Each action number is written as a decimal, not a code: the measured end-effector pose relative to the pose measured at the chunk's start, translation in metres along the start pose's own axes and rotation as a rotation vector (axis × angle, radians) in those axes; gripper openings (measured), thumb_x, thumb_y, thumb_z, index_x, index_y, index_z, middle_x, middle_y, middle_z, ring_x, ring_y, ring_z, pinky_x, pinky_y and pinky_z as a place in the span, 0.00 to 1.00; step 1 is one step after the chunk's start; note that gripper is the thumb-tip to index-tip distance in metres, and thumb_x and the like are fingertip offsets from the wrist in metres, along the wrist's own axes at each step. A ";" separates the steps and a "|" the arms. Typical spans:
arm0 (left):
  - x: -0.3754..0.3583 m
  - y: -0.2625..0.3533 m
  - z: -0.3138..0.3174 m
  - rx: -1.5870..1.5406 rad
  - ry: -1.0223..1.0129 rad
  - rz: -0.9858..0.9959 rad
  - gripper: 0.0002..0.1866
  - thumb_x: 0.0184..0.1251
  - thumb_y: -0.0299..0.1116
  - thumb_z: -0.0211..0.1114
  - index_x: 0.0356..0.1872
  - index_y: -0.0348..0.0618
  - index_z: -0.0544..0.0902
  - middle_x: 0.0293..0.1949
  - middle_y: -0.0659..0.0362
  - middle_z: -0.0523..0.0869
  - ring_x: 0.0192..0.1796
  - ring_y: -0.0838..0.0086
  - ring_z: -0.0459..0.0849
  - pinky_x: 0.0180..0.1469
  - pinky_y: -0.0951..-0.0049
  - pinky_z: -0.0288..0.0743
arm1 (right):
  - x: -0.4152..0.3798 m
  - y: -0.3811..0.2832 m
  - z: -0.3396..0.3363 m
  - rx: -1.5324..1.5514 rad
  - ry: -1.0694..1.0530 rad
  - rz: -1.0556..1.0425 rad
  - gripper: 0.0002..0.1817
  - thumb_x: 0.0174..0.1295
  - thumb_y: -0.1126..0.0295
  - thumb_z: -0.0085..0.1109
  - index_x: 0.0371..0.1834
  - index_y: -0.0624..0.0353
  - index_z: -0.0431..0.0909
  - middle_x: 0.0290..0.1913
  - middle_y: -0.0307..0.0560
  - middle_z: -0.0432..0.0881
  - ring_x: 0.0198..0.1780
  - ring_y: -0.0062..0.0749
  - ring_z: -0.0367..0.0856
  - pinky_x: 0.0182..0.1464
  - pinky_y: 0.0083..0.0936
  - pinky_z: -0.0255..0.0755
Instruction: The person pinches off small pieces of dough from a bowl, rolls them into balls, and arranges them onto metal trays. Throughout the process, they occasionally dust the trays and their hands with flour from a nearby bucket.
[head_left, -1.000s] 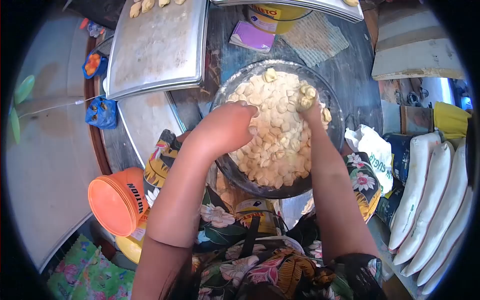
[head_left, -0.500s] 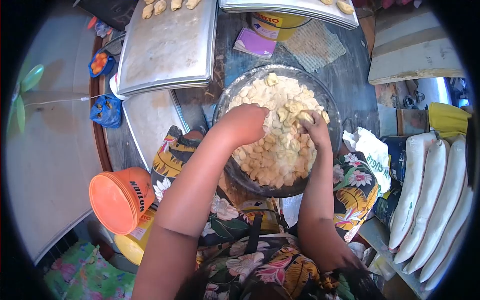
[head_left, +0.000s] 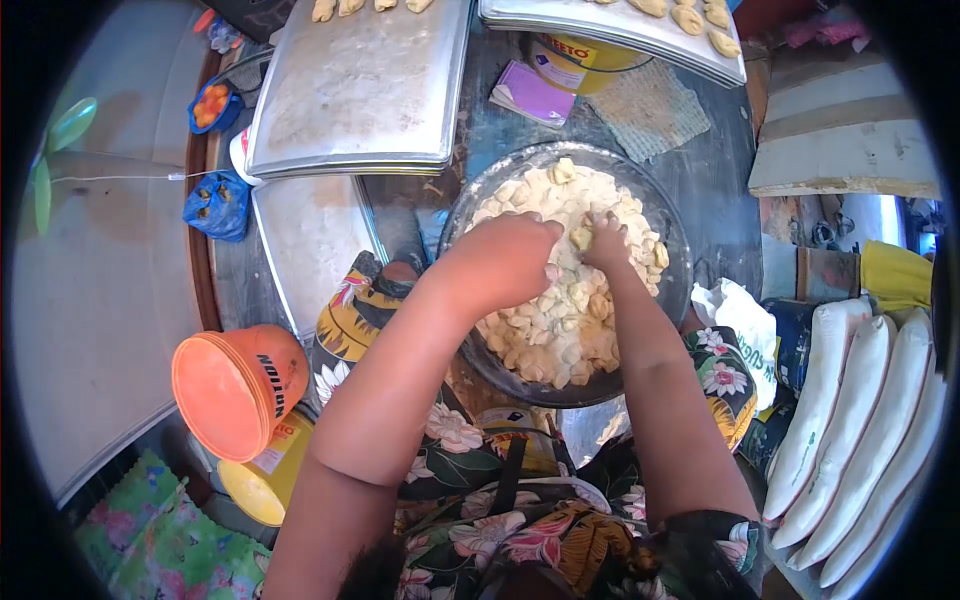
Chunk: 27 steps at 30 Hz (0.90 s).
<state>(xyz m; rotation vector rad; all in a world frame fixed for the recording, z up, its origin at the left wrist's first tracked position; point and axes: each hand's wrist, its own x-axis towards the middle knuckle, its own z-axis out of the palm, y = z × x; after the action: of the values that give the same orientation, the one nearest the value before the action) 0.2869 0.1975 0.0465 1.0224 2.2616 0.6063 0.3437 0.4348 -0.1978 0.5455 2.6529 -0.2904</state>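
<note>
A round dark basin point(head_left: 680, 270) holds many small floured dough pieces point(head_left: 545, 345). Over its left part is my left hand point(head_left: 515, 258), palm down with the fingers curled inward; whether dough lies under them is hidden. My right hand point(head_left: 604, 240) reaches into the middle of the basin, its fingers apart and touching the dough, with a yellowish piece beside the thumb. One more yellowish piece point(head_left: 563, 171) lies near the far rim.
Stacked metal trays point(head_left: 355, 100) with shaped dough stand at the back left, another stack point(head_left: 640, 40) at the back right. Nearby are a purple packet point(head_left: 535, 92), a yellow bucket point(head_left: 590, 62), orange tubs point(head_left: 240, 385) and long white packs point(head_left: 830, 400).
My right hand has moved inward and away from me, its fingers spreading and the dough pieces it held no longer gathered in it. The view has shifted slightly.
</note>
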 end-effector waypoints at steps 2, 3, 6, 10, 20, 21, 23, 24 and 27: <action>0.005 -0.003 0.002 -0.001 0.026 0.034 0.20 0.57 0.39 0.61 0.46 0.35 0.74 0.41 0.44 0.79 0.47 0.51 0.76 0.50 0.59 0.69 | 0.005 0.014 0.004 0.220 0.091 -0.014 0.40 0.39 0.62 0.68 0.61 0.48 0.63 0.54 0.64 0.69 0.59 0.49 0.66 0.56 0.38 0.65; 0.007 -0.003 0.002 0.004 0.022 0.035 0.20 0.57 0.39 0.61 0.46 0.35 0.74 0.41 0.44 0.79 0.47 0.51 0.76 0.50 0.59 0.69 | 0.007 0.024 0.002 0.510 0.182 0.029 0.35 0.40 0.63 0.66 0.57 0.50 0.67 0.49 0.61 0.74 0.53 0.46 0.73 0.51 0.38 0.70; 0.014 -0.002 -0.002 0.017 -0.006 0.004 0.20 0.57 0.39 0.61 0.47 0.36 0.74 0.41 0.43 0.80 0.48 0.52 0.76 0.50 0.59 0.69 | 0.007 0.046 -0.006 1.324 0.136 0.269 0.20 0.52 0.70 0.57 0.49 0.57 0.68 0.42 0.45 0.76 0.44 0.34 0.77 0.41 0.34 0.74; 0.019 0.003 0.005 0.004 -0.078 -0.077 0.26 0.56 0.42 0.62 0.52 0.35 0.72 0.48 0.42 0.76 0.53 0.51 0.74 0.55 0.60 0.67 | -0.045 0.029 -0.037 1.949 -0.012 -0.053 0.19 0.57 0.70 0.46 0.53 0.57 0.65 0.47 0.47 0.75 0.46 0.36 0.77 0.42 0.40 0.76; 0.036 -0.014 0.063 -0.566 0.104 0.026 0.35 0.48 0.38 0.71 0.59 0.39 0.68 0.53 0.46 0.75 0.55 0.63 0.74 0.57 0.69 0.66 | -0.121 -0.053 -0.101 1.473 0.020 -0.291 0.15 0.59 0.76 0.53 0.51 0.62 0.70 0.44 0.43 0.75 0.43 0.24 0.75 0.45 0.19 0.71; 0.034 -0.013 0.056 -0.628 0.121 0.043 0.31 0.49 0.35 0.71 0.56 0.39 0.71 0.50 0.49 0.77 0.51 0.66 0.76 0.55 0.70 0.69 | -0.122 -0.054 -0.104 1.192 0.130 -0.336 0.15 0.59 0.74 0.55 0.50 0.61 0.71 0.43 0.42 0.75 0.41 0.22 0.74 0.43 0.17 0.69; 0.030 -0.009 0.045 -0.742 0.141 0.048 0.21 0.50 0.28 0.67 0.48 0.38 0.76 0.42 0.55 0.80 0.45 0.73 0.78 0.47 0.73 0.73 | -0.126 -0.058 -0.109 1.403 0.129 -0.279 0.19 0.57 0.72 0.59 0.52 0.58 0.70 0.43 0.41 0.75 0.40 0.21 0.73 0.40 0.16 0.70; 0.025 -0.005 0.035 -0.871 0.160 0.012 0.18 0.51 0.26 0.63 0.46 0.38 0.76 0.41 0.57 0.80 0.43 0.74 0.78 0.45 0.73 0.73 | -0.131 -0.060 -0.116 1.668 0.019 -0.305 0.20 0.56 0.72 0.61 0.52 0.58 0.69 0.42 0.40 0.75 0.39 0.20 0.73 0.38 0.16 0.70; 0.017 0.002 0.016 -1.103 0.231 -0.058 0.16 0.51 0.23 0.53 0.43 0.40 0.76 0.38 0.59 0.79 0.39 0.75 0.77 0.39 0.74 0.73 | -0.142 -0.073 -0.139 1.855 -0.097 -0.414 0.21 0.54 0.70 0.62 0.51 0.56 0.67 0.41 0.40 0.74 0.37 0.18 0.72 0.30 0.15 0.68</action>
<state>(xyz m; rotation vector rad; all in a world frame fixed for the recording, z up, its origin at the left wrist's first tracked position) 0.2893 0.2148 0.0307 0.3214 1.6501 1.7254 0.3830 0.3616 -0.0035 0.3331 1.5739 -2.7313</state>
